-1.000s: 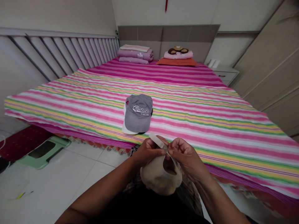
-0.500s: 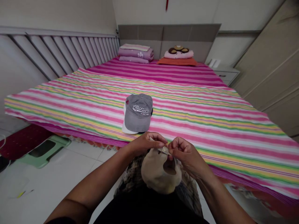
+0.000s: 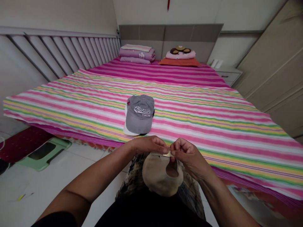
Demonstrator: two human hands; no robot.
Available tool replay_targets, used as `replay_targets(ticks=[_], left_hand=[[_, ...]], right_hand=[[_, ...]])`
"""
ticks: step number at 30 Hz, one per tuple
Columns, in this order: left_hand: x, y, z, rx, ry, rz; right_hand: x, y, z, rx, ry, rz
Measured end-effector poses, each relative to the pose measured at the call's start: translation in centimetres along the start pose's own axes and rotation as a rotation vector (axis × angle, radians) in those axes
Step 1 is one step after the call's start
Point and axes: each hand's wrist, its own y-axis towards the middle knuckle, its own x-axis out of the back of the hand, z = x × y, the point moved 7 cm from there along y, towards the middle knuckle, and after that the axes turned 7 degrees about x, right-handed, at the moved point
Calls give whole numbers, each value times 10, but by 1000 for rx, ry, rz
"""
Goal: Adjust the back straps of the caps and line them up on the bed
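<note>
A beige cap [image 3: 156, 175] rests over my lap, its back opening facing up and right. My left hand [image 3: 152, 145] pinches the cap's strap near a shiny buckle, fingers closed. Just beside it, my right hand [image 3: 186, 150] is closed on the other side of the same strap, thumb and forefinger pressed together. The fingertips hide part of the strap. Beyond my hands, a grey cap [image 3: 140, 121] with white lettering lies on the striped bed sheet [image 3: 201, 116], stacked over a white-brimmed cap [image 3: 129, 130] that mostly stays hidden.
Folded purple bedding [image 3: 137, 55] and a pink pile with an orange cushion [image 3: 180, 62] sit by the headboard [image 3: 151, 34]. A green stool [image 3: 47, 154] stands on the floor at left. A white nightstand [image 3: 228, 75] is at the far right.
My left hand has shifted slightly down, and the strap piece that stuck up between my fingers now lies flatter. My right hand stays nearly still.
</note>
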Motion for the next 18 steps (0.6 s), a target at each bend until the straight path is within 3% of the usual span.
replay_targets(ticks=[11,16,18], left_hand=[[-3,-2,-10,-66,-179,-9],[7,-5,-30,-202,-359,-3],[7,-6,-35,-207,-377,40]], right_hand=[[3,6,9,-21,28,15],[8,8,3,-148,-35,241],[12,6,3,-158,4,270]])
